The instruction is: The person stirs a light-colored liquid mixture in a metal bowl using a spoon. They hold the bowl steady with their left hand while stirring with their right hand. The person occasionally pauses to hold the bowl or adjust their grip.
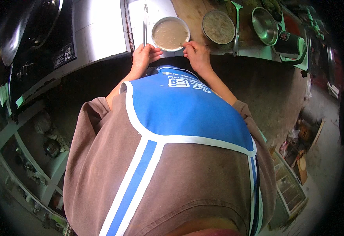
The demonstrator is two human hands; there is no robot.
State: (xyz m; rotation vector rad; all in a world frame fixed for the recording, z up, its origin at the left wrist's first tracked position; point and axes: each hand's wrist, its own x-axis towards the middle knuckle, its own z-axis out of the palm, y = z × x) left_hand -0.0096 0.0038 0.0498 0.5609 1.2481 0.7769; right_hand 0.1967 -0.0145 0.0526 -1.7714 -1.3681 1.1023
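Note:
A round metal bowl (170, 34) of pale beige batter stands near the front edge of a white counter (101, 31). My left hand (143, 57) rests at the bowl's lower left rim, fingers touching it. On the lower right side, my right hand (196, 54) has its fingertips pinched on the rim. A pair of long metal chopsticks (144, 23) lies on the counter just left of the bowl. My blue apron and brown shirt fill the lower picture.
A second bowl (218, 26) of greyish mixture sits to the right on a wooden board, with a ladle (236, 23) and an empty steel bowl (264, 26) beyond. A black stove with a wok (30, 35) is at the left. Shelves with jars stand lower left.

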